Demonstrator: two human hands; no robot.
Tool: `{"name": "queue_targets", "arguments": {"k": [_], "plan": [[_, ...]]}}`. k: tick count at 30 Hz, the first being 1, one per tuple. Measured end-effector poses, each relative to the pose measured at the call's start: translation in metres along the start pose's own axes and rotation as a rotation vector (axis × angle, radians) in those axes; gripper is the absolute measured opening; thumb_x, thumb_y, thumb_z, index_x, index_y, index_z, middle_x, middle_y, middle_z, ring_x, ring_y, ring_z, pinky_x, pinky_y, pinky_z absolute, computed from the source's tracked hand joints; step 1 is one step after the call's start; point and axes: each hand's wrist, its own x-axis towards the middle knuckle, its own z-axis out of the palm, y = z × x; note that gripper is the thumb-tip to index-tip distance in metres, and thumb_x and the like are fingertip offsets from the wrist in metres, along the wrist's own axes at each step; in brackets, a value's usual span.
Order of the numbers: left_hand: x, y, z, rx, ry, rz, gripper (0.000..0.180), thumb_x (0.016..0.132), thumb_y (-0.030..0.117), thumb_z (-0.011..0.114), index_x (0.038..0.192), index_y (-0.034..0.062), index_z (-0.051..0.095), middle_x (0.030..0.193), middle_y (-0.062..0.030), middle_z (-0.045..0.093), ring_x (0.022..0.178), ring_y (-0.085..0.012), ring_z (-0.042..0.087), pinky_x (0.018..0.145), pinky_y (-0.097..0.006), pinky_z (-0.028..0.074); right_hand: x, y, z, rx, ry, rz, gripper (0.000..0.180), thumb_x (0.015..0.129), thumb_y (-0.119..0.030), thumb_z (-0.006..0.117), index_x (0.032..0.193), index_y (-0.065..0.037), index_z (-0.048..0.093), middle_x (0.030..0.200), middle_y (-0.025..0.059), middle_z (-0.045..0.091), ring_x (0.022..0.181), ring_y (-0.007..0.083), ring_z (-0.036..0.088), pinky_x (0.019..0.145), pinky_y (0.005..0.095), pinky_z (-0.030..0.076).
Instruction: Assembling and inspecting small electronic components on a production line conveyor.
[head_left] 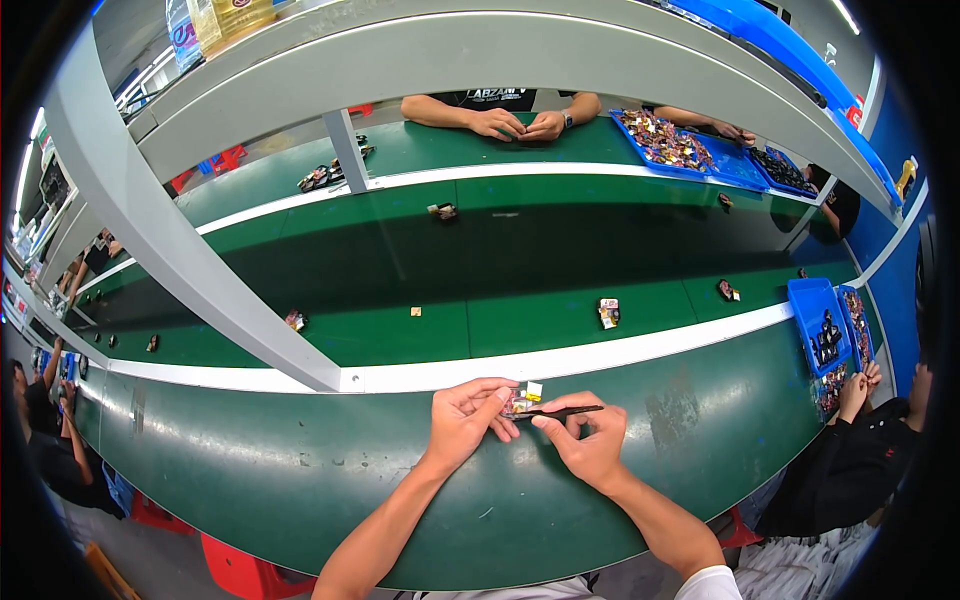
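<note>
My left hand (459, 422) pinches a small assembly (521, 401) between thumb and fingers, just above the green worktop. The piece shows pink, clear, white and yellow parts, with a small yellow-and-white square at its top; its exact kind is too small to make out. In my right hand (592, 441) are slim black tweezers (572, 411), gripped between thumb and fingers. Their tip points left and meets the lower edge of the assembly, though whether it grips anything there is too small to see.
Beyond the white rail (480, 370) runs a green conveyor belt (380, 345) carrying scattered small assemblies (609, 313). A grey post (190, 240) rises at left. Blue trays (818, 300) of parts stand by a co-worker at right; another co-worker's hands (520, 126) are across the belt.
</note>
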Motion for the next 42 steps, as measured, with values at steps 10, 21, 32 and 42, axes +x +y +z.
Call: {"name": "queue_targets", "arguments": {"k": [10, 21, 32, 42], "plan": [[0.002, 0.000, -0.001, 0.014, -0.052, -0.018, 0.027, 0.100, 0.008, 0.062, 0.119, -0.0109, 0.065, 0.087, -0.0186, 0.072, 0.067, -0.0229, 0.073, 0.054, -0.029, 0.059, 0.002, -0.002, -0.004, -0.110, -0.025, -0.079, 0.012, 0.077, 0.000, 0.084, 0.084, -0.002, 0.075, 0.074, 0.0026, 0.074, 0.043, 0.0023, 0.044, 0.043, 0.0209, 0.032], [0.001, 0.000, -0.001, 0.031, -0.040, -0.040, 0.026, 0.099, 0.005, 0.062, 0.121, -0.0092, 0.065, 0.087, -0.0176, 0.073, 0.067, -0.0200, 0.072, 0.054, -0.028, 0.058, 0.004, -0.001, -0.001, -0.129, -0.032, -0.252, 0.013, 0.076, 0.001, 0.083, 0.082, -0.005, 0.073, 0.083, 0.0062, 0.078, 0.040, 0.0044, 0.044, 0.042, 0.0212, 0.035], [-0.002, 0.002, 0.005, 0.108, 0.010, -0.035, 0.026, 0.093, 0.001, 0.071, 0.117, -0.0064, 0.068, 0.081, -0.0082, 0.072, 0.066, -0.0100, 0.068, 0.052, -0.022, 0.053, 0.005, -0.001, 0.001, -0.173, -0.043, -0.349, 0.013, 0.075, 0.001, 0.081, 0.078, -0.008, 0.072, 0.086, 0.0039, 0.079, 0.038, 0.0049, 0.042, 0.044, 0.0229, 0.033], [-0.001, 0.000, 0.007, 0.186, 0.036, -0.037, 0.023, 0.093, -0.002, 0.068, 0.115, -0.0082, 0.067, 0.077, -0.0092, 0.071, 0.062, -0.0115, 0.068, 0.055, -0.023, 0.055, 0.004, 0.002, 0.004, -0.181, -0.046, -0.367, 0.014, 0.075, 0.001, 0.082, 0.081, -0.008, 0.073, 0.085, 0.0023, 0.079, 0.038, 0.0052, 0.043, 0.044, 0.0232, 0.033]]}}
